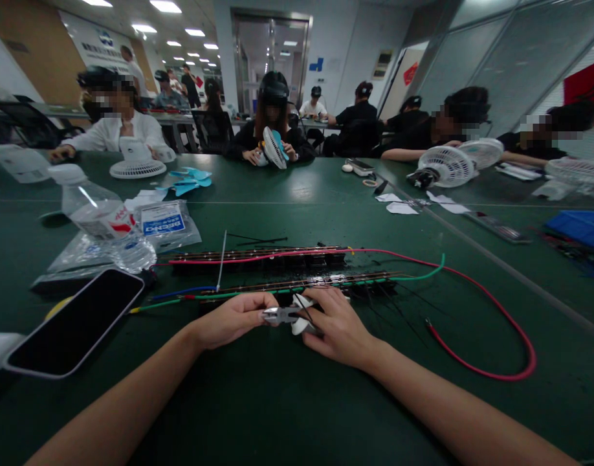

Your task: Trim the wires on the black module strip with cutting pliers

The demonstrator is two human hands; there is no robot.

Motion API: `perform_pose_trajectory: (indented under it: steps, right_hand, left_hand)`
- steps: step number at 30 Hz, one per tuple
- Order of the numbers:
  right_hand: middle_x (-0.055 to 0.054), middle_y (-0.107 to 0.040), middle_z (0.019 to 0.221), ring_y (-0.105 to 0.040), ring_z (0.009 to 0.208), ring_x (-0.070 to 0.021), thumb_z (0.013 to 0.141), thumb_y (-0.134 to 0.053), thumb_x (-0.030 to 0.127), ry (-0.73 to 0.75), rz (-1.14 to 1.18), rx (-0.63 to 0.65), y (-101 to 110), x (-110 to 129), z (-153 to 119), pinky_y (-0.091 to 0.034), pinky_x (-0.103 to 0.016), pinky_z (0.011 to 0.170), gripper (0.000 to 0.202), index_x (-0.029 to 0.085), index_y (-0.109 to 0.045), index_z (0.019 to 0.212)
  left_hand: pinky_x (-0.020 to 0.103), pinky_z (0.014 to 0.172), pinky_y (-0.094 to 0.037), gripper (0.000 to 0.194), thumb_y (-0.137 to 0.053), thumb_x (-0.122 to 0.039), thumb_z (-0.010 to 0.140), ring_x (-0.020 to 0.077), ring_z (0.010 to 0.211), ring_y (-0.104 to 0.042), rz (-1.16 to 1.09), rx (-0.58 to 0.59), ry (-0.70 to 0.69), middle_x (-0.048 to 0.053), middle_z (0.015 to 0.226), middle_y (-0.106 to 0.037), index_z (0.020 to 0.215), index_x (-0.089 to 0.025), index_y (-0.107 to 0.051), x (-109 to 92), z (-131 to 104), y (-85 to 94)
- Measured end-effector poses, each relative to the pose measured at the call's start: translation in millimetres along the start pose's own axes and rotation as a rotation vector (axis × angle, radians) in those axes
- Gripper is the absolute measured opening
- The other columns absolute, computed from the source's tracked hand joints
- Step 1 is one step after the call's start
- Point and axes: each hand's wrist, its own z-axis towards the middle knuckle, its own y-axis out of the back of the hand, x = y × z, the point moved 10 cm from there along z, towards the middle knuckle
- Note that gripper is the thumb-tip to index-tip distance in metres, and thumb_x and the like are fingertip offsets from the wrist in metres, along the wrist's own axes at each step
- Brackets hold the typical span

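My right hand [336,325] is wrapped round the white handles of a pair of cutting pliers [281,314], whose metal jaws point left. At the tip of the jaws my left hand [236,318] is closed, thumb against fingers; what it pinches is too small to make out. A thin black strip [304,307] crosses near the handles. Just beyond my hands lies a long dark terminal strip [365,279] with a green wire [426,277] along it. Behind it is a second strip [307,255], with a red wire [503,301] that curls round to the right.
A phone [78,323], a water bottle [103,223] and a plastic bag [168,220] are on the left of the green table [258,414]. A white tie [222,259] sticks up by the strips. Across the table, several people handle white fans [445,166].
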Motion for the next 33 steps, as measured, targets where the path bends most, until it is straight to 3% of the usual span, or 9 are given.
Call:
perform_pose_trajectory:
  steps: [16, 33]
  right_hand:
    - [-0.015, -0.058, 0.114, -0.051, 0.104, -0.0286, 0.083, -0.058, 0.028, 0.029, -0.075, -0.042, 2.9, 3.2, -0.7, -0.045, -0.044, 0.086, 0.027, 0.014, -0.063, 0.105]
    - [-0.014, -0.061, 0.108, -0.057, 0.094, -0.0251, 0.085, -0.058, 0.027, 0.040, -0.033, -0.082, 4.0, 2.3, -4.0, -0.051, -0.043, 0.082, 0.017, 0.014, -0.066, 0.095]
  left_hand:
    - [0.029, 0.080, -0.039, 0.013, -0.062, -0.028, 0.088, 0.0155, 0.085, -0.051, 0.155, -0.049, 0.021, 0.002, 0.088, -0.057, 0.089, -0.014, -0.062, -1.3, 1.5, 3.7]
    - [0.029, 0.080, -0.039, 0.016, -0.063, -0.030, 0.087, 0.0157, 0.083, -0.051, 0.176, -0.071, 0.025, 0.002, 0.087, -0.057, 0.088, -0.015, -0.061, -0.2, 0.7, 5.4]
